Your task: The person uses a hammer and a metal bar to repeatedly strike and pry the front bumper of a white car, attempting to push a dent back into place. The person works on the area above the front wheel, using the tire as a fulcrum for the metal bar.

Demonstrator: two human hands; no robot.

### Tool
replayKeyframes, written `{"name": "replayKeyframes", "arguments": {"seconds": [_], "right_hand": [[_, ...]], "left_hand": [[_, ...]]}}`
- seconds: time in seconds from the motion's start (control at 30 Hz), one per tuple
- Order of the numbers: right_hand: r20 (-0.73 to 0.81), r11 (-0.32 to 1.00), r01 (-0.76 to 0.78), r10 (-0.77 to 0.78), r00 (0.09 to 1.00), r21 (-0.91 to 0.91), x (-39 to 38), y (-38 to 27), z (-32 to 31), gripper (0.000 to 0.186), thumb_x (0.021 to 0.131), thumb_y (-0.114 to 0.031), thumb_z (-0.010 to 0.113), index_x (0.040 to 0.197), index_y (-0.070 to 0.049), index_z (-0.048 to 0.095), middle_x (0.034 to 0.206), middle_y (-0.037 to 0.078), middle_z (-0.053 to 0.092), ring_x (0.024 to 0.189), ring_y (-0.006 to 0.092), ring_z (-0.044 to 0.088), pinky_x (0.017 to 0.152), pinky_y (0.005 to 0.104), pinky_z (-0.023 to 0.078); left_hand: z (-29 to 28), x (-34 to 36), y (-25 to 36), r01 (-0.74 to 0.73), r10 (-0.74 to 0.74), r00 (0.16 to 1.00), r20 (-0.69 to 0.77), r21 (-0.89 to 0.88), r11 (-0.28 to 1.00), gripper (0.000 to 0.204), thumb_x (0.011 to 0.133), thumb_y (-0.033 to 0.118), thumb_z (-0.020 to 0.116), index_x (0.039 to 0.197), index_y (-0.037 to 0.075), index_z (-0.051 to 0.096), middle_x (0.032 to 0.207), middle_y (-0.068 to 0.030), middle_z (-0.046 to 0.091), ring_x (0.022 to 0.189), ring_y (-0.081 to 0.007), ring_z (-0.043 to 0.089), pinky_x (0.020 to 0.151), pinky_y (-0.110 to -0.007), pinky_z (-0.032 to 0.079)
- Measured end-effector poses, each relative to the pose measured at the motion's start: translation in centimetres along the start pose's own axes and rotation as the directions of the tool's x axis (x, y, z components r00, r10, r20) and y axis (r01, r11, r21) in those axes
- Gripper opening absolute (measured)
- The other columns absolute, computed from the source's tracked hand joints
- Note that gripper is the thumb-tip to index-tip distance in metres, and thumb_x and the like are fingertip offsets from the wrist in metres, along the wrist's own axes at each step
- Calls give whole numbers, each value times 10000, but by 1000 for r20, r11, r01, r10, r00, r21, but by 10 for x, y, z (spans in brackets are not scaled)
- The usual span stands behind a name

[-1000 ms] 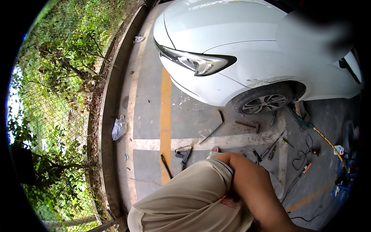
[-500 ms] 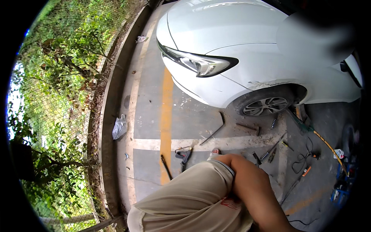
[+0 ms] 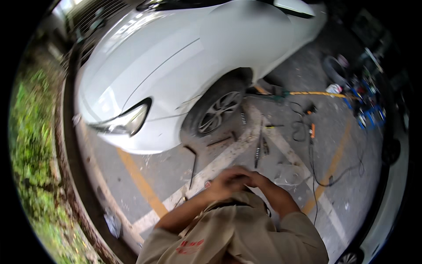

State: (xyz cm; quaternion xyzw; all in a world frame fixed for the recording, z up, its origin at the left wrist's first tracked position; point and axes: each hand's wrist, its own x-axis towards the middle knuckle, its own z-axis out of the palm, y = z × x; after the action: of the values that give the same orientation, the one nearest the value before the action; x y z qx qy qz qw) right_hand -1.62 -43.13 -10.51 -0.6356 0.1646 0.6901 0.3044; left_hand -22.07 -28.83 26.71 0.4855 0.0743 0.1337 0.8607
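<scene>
My left hand point(image 3: 226, 181) and my right hand point(image 3: 255, 177) meet in front of my chest, fingers curled against each other. Whether anything lies between them is hidden. Both forearms rise from a beige shirt point(image 3: 237, 233) at the lower edge. Beyond the hands, on grey pavement, lie a long dark bar point(image 3: 194, 163), two slim screwdriver-like tools point(image 3: 259, 148) and a clear plastic bag point(image 3: 289, 174). A white car point(image 3: 176, 66) stands behind them, its front wheel point(image 3: 217, 112) nearest the tools.
Black cables point(image 3: 310, 132) and a yellow-handled long tool point(image 3: 314, 93) run across the ground at right, toward blue equipment point(image 3: 367, 110). White and yellow painted lines point(image 3: 138, 180) cross the pavement. A kerb and greenery point(image 3: 30, 145) border the left.
The view has swung right and tilted. One bent arm lay across the beige cloth before; now both hands are up and joined in front of me.
</scene>
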Motion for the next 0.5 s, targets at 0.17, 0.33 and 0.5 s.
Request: {"name": "replayKeyframes", "arguments": {"seconds": [0.17,0.33,0.5], "right_hand": [[-309,968,113,-39,950,225,-56,-38,36,199,896,-94,530,706,-44,566,603,70,540,480,158,509,430,292,445],[-535,719,25,-539,651,-694,-6,46,20,232,860,-232,559,983,-57,647,898,134,649,799,267,618,729,447,494],[-175,395,32,-477,861,-918,-44,80,-11,293,843,-293,554,981,-75,693,967,122,693,885,305,659,837,461,499]], "left_hand": [[-177,-177,-181,458,-348,328,-878,-175,872,165,868,181,567,808,33,607,610,0,510,482,-92,456,426,-264,339],[-178,-299,-202,756,-576,15,-817,-368,542,191,862,139,553,678,111,510,579,-18,507,440,-119,470,391,-257,350],[-167,-268,-216,796,-614,-19,-789,-383,468,107,873,108,554,772,73,544,621,-43,548,494,-146,516,412,-291,380]]}}
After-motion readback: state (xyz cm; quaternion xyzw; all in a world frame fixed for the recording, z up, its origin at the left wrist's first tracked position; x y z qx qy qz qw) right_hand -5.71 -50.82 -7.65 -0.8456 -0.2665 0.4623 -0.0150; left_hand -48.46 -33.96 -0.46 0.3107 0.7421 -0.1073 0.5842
